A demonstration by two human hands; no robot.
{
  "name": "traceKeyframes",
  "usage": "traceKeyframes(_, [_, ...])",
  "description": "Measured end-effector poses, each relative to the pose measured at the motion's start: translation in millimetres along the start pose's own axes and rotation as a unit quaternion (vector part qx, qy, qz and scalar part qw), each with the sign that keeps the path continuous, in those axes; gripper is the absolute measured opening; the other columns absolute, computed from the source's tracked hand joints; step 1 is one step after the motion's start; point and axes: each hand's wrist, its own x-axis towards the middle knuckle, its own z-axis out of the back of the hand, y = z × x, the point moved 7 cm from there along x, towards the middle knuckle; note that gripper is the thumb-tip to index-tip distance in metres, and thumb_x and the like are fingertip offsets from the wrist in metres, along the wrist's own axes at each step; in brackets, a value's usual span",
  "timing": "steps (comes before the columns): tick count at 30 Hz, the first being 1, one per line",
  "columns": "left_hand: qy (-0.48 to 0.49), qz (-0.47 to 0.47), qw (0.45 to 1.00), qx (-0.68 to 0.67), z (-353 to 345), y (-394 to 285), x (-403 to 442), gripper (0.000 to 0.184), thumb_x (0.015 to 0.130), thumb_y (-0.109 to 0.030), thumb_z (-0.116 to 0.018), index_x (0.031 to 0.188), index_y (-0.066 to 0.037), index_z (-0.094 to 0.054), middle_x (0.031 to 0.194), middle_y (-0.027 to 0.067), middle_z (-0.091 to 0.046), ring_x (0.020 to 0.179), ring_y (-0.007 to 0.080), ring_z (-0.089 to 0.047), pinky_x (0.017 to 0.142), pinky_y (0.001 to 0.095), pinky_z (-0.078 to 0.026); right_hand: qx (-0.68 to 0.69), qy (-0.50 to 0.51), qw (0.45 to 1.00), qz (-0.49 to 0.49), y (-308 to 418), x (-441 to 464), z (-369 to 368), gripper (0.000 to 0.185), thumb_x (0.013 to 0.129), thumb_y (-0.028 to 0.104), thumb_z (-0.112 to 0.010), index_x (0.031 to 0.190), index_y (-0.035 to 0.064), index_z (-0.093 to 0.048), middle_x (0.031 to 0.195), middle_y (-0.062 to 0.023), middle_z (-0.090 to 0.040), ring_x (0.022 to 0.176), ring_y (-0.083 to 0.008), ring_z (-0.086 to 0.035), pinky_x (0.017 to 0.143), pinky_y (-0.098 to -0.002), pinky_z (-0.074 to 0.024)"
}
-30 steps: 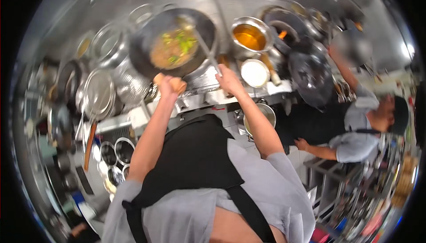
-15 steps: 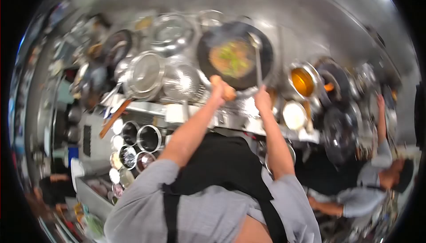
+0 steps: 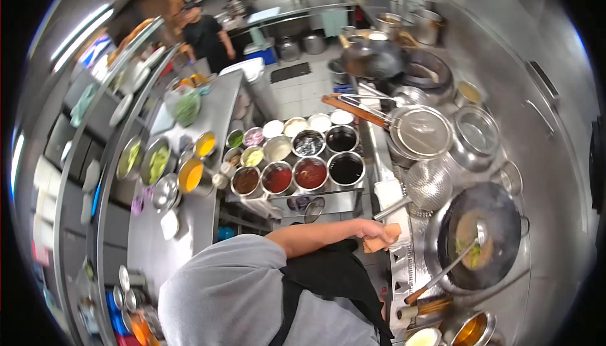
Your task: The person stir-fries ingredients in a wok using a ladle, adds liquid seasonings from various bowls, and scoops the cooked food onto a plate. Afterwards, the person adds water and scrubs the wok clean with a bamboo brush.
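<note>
My left hand point(image 3: 369, 228) is closed around a folded orange-brown cloth point(image 3: 386, 238), held out beside the front edge of the stove. The wok point(image 3: 435, 248) sits on the burner to its right, with green pieces of food and some liquid inside. A ladle point(image 3: 442, 280) leans in the wok, its bowl in the food and its wooden handle end over the near rim; no hand is on it. Close to my left hand is the handle of a perforated metal strainer point(image 3: 429, 185). My right hand does not show.
Several pots of sauces and ingredients point(image 3: 309, 173) stand on a stand left of the stove. Mesh strainers point(image 3: 421, 130) lie at the stove's far side. A steel counter point(image 3: 145, 235) and shelves run along the left. One person point(image 3: 205, 36) stands at the back.
The view has swung left. My left hand, with the cloth, has come away from the wok's edge. My right hand has let go of the ladle, which now rests in the wok.
</note>
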Motion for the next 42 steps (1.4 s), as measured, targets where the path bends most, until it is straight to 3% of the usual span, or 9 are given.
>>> traceKeyframes(3, [-0.053, -0.010, 0.998, 0.019, -10, -15, -60, 0.031, 0.091, -0.023, -0.071, 0.114, -0.007, -0.060, 0.097, 0.0050, -0.069, 0.091, 0.0155, -0.067, 0.076, 0.0320, -0.055, -0.443, -0.046, 0.895, 0.014, 0, -3, -1, 0.046, 0.097, 0.037, -0.052, 0.122, -0.0002, -0.061, 0.098, -0.0170, -0.069, 0.091, -0.0314, -0.066, 0.080, -0.0386, -0.0519])
traceKeyframes(9, [-0.201, -0.014, 0.977, 0.076, -2, 12, -71, 0.033, 0.081, -0.013, -0.074, 0.111, -0.006, -0.062, 0.092, 0.0031, -0.069, 0.083, 0.0135, -0.068, 0.074, 0.0299, -0.055, -0.680, -0.033, 0.728, 0.078, -51, -2, -3, 0.049, 0.090, 0.026, -0.054, 0.130, -0.0014, -0.062, 0.119, -0.0209, -0.067, 0.113, -0.0344, -0.062, 0.099, -0.0392, -0.0469])
traceKeyframes(15, [-0.244, -0.015, 0.946, 0.214, -29, -11, -19, 0.065, 0.074, -0.020, -0.087, 0.128, -0.004, -0.055, 0.110, 0.0071, -0.067, 0.098, 0.0190, -0.066, 0.086, 0.0360, -0.055, -0.296, -0.397, 0.869, 0.017, -19, -47, 2, 0.051, 0.084, 0.012, -0.056, 0.132, -0.0029, -0.046, 0.133, -0.0243, -0.051, 0.128, -0.0370, -0.050, 0.108, -0.0458, -0.0415])
traceKeyframes(21, [-0.157, -0.176, 0.828, 0.509, -88, -97, 68, 0.053, 0.080, -0.020, -0.078, 0.126, -0.008, -0.053, 0.111, 0.0155, -0.067, 0.106, 0.0363, -0.065, 0.091, 0.0405, -0.050, -0.309, -0.314, 0.897, -0.045, -24, -27, -17, 0.075, 0.090, 0.010, -0.048, 0.158, 0.0011, -0.018, 0.167, -0.0119, -0.014, 0.152, -0.0325, -0.019, 0.119, -0.0516, -0.0264])
traceKeyframes(26, [0.000, -0.314, 0.678, 0.665, -163, -148, 122, 0.056, 0.078, -0.016, -0.075, 0.127, -0.008, -0.049, 0.124, 0.0216, -0.058, 0.116, 0.0412, -0.056, 0.094, 0.0478, -0.047, -0.266, -0.248, 0.924, -0.119, -23, -29, -10, 0.082, 0.088, 0.012, -0.055, 0.159, 0.0044, -0.015, 0.167, -0.0110, -0.015, 0.151, -0.0324, -0.024, 0.115, -0.0518, -0.0357])
traceKeyframes(29, [0.023, -0.202, 0.684, 0.701, -160, -134, 154, 0.052, 0.077, -0.020, -0.074, 0.121, -0.010, -0.050, 0.105, 0.0217, -0.067, 0.101, 0.0454, -0.062, 0.082, 0.0515, -0.050, -0.229, -0.204, 0.941, -0.143, -21, -23, 3, 0.058, 0.085, 0.028, -0.063, 0.135, 0.0011, -0.055, 0.142, -0.0186, -0.055, 0.126, -0.0366, -0.057, 0.104, -0.0461, -0.0480])
traceKeyframes(35, [0.050, -0.264, 0.715, 0.646, -156, -135, 155, 0.049, 0.076, -0.024, -0.073, 0.119, -0.013, -0.053, 0.098, 0.0211, -0.069, 0.094, 0.0450, -0.065, 0.077, 0.0510, -0.051, 0.143, -0.071, 0.974, 0.164, 166, -246, -3, 0.030, 0.096, 0.022, -0.063, 0.117, 0.0005, -0.068, 0.095, -0.0088, -0.073, 0.076, -0.0134, -0.069, 0.062, -0.0269, -0.0521])
traceKeyframes(39, [0.018, -0.274, 0.714, 0.644, -156, -133, 147, 0.053, 0.074, -0.021, -0.075, 0.120, -0.012, -0.052, 0.098, 0.0217, -0.069, 0.093, 0.0457, -0.066, 0.077, 0.0514, -0.051, 0.130, -0.219, 0.710, 0.657, 322, -508, -10, 0.024, 0.094, 0.020, -0.067, 0.104, 0.0006, -0.074, 0.079, -0.0085, -0.068, 0.058, -0.0177, -0.059, 0.051, -0.0322, -0.0449])
traceKeyframes(42, [0.054, -0.310, 0.711, 0.629, -152, -128, 151, 0.056, 0.072, -0.020, -0.076, 0.121, -0.008, -0.051, 0.097, 0.0226, -0.069, 0.092, 0.0457, -0.066, 0.077, 0.0511, -0.051, -0.205, -0.013, 0.569, 0.796, 406, -634, -95, 0.029, 0.103, 0.021, -0.050, 0.118, 0.0071, -0.070, 0.069, 0.0025, -0.051, 0.049, -0.0100, -0.045, 0.042, -0.0290, -0.0312])
